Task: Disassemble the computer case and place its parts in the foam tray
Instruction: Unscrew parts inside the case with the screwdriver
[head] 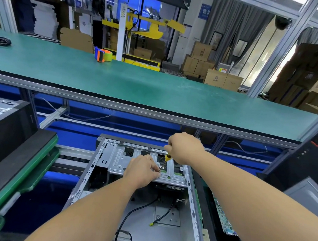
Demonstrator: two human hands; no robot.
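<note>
An open grey metal computer case [99, 174] lies flat in front of me, loose black cables [136, 210] on its floor. Across its far end sits a silver drive bracket [120, 161]. My right hand [185, 148] grips the yellow and black handle of a screwdriver [167, 157], held nearly upright with its tip down on the bracket. My left hand [141, 170] rests on the bracket's near edge and pinches at the screwdriver's tip. The screw itself is hidden by my fingers.
A green circuit board [221, 216] lies on a dark strip right of the case. Black tower cases stand at the far right [304, 162] and on green trays at the left [5, 132]. A long green bench [138, 84] with a tape dispenser [103, 55] runs behind.
</note>
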